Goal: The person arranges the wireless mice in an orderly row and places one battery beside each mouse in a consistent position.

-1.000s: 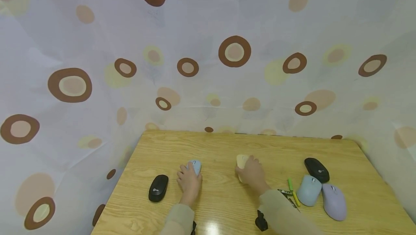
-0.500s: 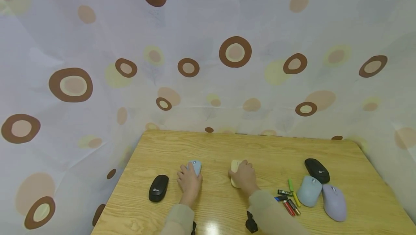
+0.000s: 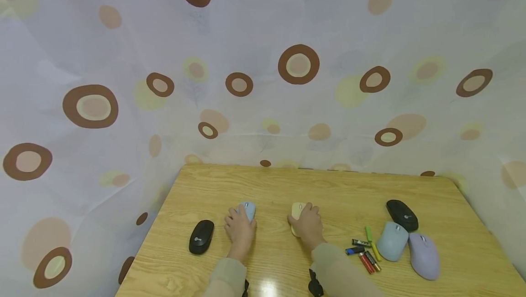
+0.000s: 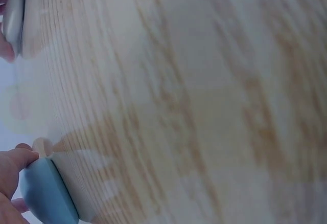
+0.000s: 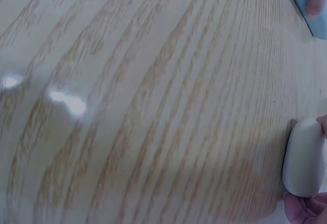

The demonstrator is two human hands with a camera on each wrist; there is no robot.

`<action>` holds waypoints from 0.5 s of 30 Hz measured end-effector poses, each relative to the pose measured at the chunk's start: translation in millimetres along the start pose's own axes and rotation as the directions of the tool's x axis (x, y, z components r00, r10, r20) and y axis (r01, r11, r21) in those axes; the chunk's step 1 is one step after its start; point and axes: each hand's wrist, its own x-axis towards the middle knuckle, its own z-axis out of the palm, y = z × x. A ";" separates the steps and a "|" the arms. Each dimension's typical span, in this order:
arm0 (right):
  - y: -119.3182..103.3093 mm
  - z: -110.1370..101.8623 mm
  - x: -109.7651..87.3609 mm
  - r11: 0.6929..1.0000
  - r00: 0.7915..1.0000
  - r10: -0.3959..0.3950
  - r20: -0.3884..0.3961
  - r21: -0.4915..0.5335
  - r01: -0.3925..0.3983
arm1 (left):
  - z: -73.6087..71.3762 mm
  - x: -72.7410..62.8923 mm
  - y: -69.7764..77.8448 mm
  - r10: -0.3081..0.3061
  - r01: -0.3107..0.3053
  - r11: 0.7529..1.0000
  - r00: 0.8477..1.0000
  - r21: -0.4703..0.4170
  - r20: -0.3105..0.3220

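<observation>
A light-blue computer mouse (image 3: 248, 210) lies left of the table's middle, its front end toward the wall. My left hand (image 3: 240, 231) grips it from behind, covering its rear. In the left wrist view the blue mouse (image 4: 48, 191) sits under the fingers at the lower left. To the right, my right hand (image 3: 309, 225) holds a pale yellow mouse (image 3: 297, 209) by its sides, hiding most of its right part. The right wrist view has the yellow mouse (image 5: 305, 157) flat on the wood between thumb and fingers.
A black mouse (image 3: 201, 237) lies left of my left hand. At the right are another black mouse (image 3: 402, 215), a blue-grey mouse (image 3: 392, 241) and a purple mouse (image 3: 424, 257), close together. Several batteries (image 3: 366, 262) lie beside them. A patterned sheet (image 3: 263, 105) surrounds the wooden table (image 3: 271, 187).
My right hand has moved left with the yellow mouse, nearer the blue one, and the batteries its sleeve covered now show. My left hand and the blue mouse have stayed put.
</observation>
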 end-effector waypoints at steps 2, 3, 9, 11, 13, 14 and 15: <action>0.7 0.7 -0.1 1.000 1.000 -0.001 0.004 0.002 0.001 | 0.4 0.1 -0.1 -0.001 0.001 1.000 1.000 0.003 -0.001; 0.9 0.8 -0.2 1.000 1.000 -0.002 0.004 0.003 0.002 | 0.9 0.0 -0.3 -0.001 0.001 1.000 1.000 0.004 -0.003; 1.9 2.1 -0.6 1.000 1.000 0.007 0.001 0.014 -0.007 | 1.4 -0.5 -0.1 0.000 0.000 1.000 1.000 0.006 -0.002; 2.2 2.0 -0.8 1.000 1.000 0.009 0.005 0.016 -0.009 | 1.3 -0.4 0.1 0.003 -0.003 1.000 1.000 0.004 -0.002; 2.7 1.7 -0.9 1.000 1.000 0.006 0.013 0.022 -0.006 | 1.7 -0.2 -0.1 0.004 -0.004 1.000 1.000 0.008 -0.005; 3.0 1.5 -0.7 1.000 1.000 0.002 0.022 0.023 -0.002 | 2.0 0.0 -0.3 0.003 -0.003 1.000 1.000 0.010 -0.007; 3.1 0.9 -0.7 1.000 0.999 -0.003 0.033 0.026 0.002 | 2.4 0.2 -0.5 0.003 -0.003 1.000 1.000 0.014 -0.010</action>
